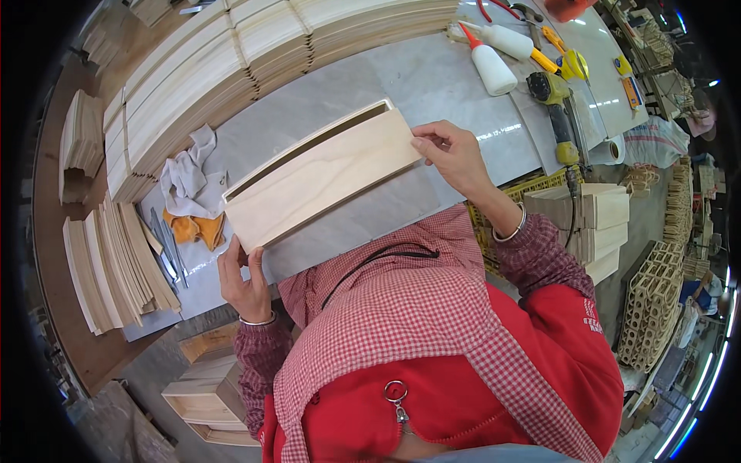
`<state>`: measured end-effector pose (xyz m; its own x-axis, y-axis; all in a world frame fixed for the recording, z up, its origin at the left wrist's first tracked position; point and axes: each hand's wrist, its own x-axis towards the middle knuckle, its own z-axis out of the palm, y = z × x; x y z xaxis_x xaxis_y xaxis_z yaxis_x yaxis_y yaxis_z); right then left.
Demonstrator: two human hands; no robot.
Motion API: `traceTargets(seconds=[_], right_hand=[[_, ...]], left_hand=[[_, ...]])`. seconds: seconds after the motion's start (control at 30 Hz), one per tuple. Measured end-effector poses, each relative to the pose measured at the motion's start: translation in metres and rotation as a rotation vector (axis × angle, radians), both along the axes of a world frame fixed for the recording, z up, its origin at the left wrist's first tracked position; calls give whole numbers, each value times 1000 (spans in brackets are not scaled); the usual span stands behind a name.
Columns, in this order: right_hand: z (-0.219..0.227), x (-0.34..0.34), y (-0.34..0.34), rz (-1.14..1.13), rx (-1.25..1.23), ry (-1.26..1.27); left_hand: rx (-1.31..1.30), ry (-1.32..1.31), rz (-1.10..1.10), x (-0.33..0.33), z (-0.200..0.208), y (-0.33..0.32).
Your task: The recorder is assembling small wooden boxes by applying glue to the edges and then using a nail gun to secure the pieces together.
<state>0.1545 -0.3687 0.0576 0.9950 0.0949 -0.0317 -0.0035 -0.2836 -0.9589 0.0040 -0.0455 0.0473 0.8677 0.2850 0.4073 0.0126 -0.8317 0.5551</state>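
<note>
A long, narrow box of pale wood is tilted over the grey worktop, its broad side facing me and its long opening along the far edge. My left hand grips the near left corner between thumb and fingers. At the opposite end, my right hand pinches the box's right edge, thumb on the broad face. Left of the box lie a crumpled grey-white cloth and an orange cloth. Whether the box's underside touches the worktop is hidden.
Tied stacks of thin wooden boards line the far left. Loose boards stand at left. White glue bottles, a cordless drill and a hammer occupy the far right of the worktop. Wooden boxes sit below left.
</note>
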Motion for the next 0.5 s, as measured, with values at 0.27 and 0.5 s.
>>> traceTargets(seconds=[0.27, 0.5], right_hand=[[6, -9, -13, 124, -240, -143], [-26, -1, -19, 245, -595, -841]], left_hand=[[-111, 42, -21, 1, -2, 5], [-128, 115, -44, -15, -35, 35]])
